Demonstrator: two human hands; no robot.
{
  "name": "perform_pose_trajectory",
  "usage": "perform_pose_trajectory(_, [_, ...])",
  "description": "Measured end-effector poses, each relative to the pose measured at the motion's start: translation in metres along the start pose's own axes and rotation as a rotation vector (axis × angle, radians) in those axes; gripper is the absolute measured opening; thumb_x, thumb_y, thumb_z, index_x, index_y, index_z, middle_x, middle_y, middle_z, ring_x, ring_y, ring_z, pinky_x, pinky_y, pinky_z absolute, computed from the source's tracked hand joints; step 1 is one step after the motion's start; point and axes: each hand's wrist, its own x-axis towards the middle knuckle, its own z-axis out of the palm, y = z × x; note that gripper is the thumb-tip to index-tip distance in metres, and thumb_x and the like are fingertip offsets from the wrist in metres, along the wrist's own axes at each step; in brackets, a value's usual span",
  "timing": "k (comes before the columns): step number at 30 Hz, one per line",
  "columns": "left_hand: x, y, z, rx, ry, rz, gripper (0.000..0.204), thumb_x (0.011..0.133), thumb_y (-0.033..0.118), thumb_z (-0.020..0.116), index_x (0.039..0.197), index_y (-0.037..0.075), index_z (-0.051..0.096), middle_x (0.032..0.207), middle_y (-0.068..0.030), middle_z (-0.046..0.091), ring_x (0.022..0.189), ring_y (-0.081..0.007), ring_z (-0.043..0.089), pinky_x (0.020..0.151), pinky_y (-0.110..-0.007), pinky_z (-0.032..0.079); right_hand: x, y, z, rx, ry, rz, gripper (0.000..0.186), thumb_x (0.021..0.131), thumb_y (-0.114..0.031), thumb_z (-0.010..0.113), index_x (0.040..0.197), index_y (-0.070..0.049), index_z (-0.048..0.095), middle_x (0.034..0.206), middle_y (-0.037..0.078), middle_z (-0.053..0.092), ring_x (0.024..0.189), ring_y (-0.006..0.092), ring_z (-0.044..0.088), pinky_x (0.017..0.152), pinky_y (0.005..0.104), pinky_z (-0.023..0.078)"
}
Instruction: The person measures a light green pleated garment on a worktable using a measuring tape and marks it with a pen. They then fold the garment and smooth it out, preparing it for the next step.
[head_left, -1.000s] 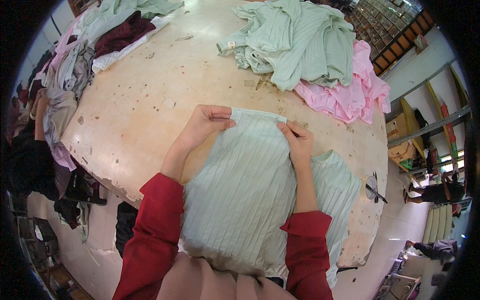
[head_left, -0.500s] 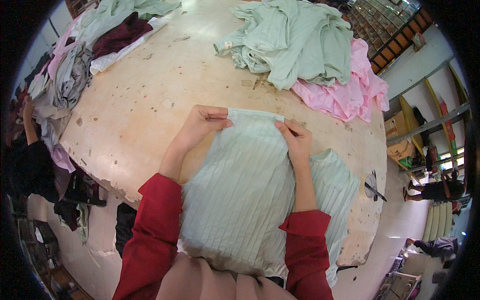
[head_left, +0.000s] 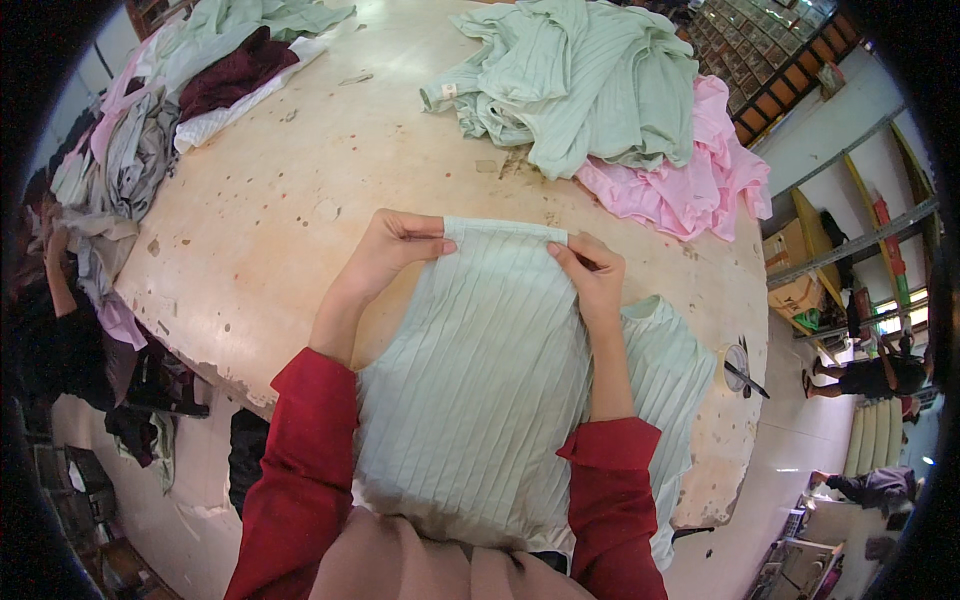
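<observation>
A pale green pleated garment piece (head_left: 480, 370) hangs from both hands over the near part of the table, its lower end reaching my body. My left hand (head_left: 400, 245) pinches the left end of its top hemmed edge between thumb and fingers. At the right end of that edge, my right hand (head_left: 592, 272) grips the cloth the same way. The edge is drawn nearly straight between them. Beside my right forearm lies a second pale green pleated piece (head_left: 672, 365), partly hidden by the arm.
The worn table (head_left: 270, 230) carries a heap of pale green garments (head_left: 590, 85) over pink cloth (head_left: 700, 165) at the far right. Mixed clothes (head_left: 140, 150) pile up at the left, near a person in black (head_left: 60, 330). A small scissors-like tool (head_left: 745, 372) lies at the right edge.
My left hand has shifted slightly left, and the held edge looks a little wider and straighter. My right hand keeps its pinch in nearly the same place.
</observation>
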Motion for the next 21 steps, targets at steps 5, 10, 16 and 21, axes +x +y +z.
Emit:
perform_pose_trajectory(5, [-0.001,0.004,-0.001,0.014,-0.012,0.007,0.023,0.080,0.002,0.072,0.103,0.001,0.074,0.087,-0.0012,0.072,0.075,-0.0059,0.058,0.072,-0.022,0.046,0.001,-0.005,-0.001,0.007,-0.029,0.007,0.009,0.079,-0.001,0.075,0.084,0.005,0.070,0.068,-0.001,0.051,0.065,0.0079,0.044,0.060,0.0243,0.033])
perform_pose_trajectory(10, [0.003,-0.007,-0.002,0.004,0.058,-0.032,0.018,0.083,0.005,0.071,0.100,0.000,0.074,0.084,-0.0013,0.071,0.073,-0.0073,0.060,0.070,-0.022,0.047,0.003,-0.005,-0.008,-0.064,-0.105,0.183,0.015,0.084,-0.010,0.072,0.091,0.003,0.070,0.073,-0.001,0.058,0.072,0.0074,0.049,0.066,0.0236,0.038])
perform_pose_trajectory(16, [0.018,-0.027,-0.022,0.002,0.217,-0.221,0.018,0.092,0.014,0.065,0.102,0.000,0.067,0.087,-0.0013,0.068,0.076,-0.0064,0.061,0.071,-0.026,0.051,0.008,-0.002,-0.029,-0.180,-0.463,0.460,0.033,0.089,-0.026,0.068,0.105,0.003,0.065,0.088,0.003,0.067,0.085,0.0106,0.058,0.080,0.0263,0.045])
perform_pose_trajectory(21, [0.016,-0.033,-0.010,0.605,0.262,0.176,0.023,0.094,0.010,0.058,0.113,0.001,0.064,0.112,-0.0132,0.065,0.104,-0.0243,0.061,0.091,-0.040,0.049,0.009,-0.004,-0.034,-0.271,-0.490,0.398,0.035,0.082,-0.024,0.073,0.103,0.002,0.063,0.085,0.005,0.068,0.081,0.0125,0.061,0.075,0.0292,0.047])
